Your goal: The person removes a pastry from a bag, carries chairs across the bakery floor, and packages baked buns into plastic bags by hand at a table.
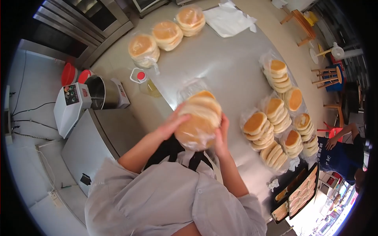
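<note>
The bag of breads (198, 122) sits between the two hands, raised in front of the person's chest and over the near edge of the metal table (212, 61). The left hand (175, 121) grips its left side, thumb lying across the front; the right hand (221, 135) presses the opposite side. Most fingers are hidden behind the load, and both hands blur slightly, as does the bag's loose plastic, so the number of breads is hard to tell. The breads are round and flat, golden-brown on the face, paler along the sides, stacked at a tilt inside clear, shiny wrapping. More bagged stacks (258, 131) stand right of the right hand.
</note>
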Demonstrator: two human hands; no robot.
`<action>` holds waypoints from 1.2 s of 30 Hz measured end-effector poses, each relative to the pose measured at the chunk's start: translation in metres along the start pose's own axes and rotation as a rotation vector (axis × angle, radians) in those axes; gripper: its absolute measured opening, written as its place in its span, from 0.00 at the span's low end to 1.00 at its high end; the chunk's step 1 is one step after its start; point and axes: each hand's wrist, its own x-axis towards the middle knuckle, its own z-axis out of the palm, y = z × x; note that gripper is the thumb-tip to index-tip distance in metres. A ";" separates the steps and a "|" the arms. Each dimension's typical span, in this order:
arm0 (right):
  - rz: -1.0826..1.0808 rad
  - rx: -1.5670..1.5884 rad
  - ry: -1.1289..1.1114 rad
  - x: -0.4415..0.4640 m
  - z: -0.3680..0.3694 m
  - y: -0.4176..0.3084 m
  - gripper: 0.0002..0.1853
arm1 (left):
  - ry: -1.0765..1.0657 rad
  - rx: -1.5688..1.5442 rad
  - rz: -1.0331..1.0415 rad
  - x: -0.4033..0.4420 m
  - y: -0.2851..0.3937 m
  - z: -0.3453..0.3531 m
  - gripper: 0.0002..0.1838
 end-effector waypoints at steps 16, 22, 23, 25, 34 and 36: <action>0.370 -0.358 0.121 0.152 0.168 0.107 0.47 | 0.176 0.309 -0.292 0.132 0.098 -0.188 0.37; 0.290 -0.276 0.179 0.173 0.178 0.124 0.44 | 0.321 0.016 0.206 0.137 0.091 -0.221 0.31; 0.223 -0.327 0.063 0.171 0.168 0.141 0.42 | 0.428 0.016 0.253 0.128 0.093 -0.210 0.29; 0.084 -0.422 -0.022 0.148 0.150 0.114 0.35 | 0.598 0.110 0.361 0.107 0.074 -0.197 0.27; 0.236 -0.504 0.425 -0.030 -0.010 0.009 0.15 | -0.166 0.944 1.097 0.076 0.068 0.011 0.22; 0.269 -0.449 0.687 -0.072 -0.050 0.015 0.14 | -0.389 0.749 0.722 0.084 0.028 0.060 0.22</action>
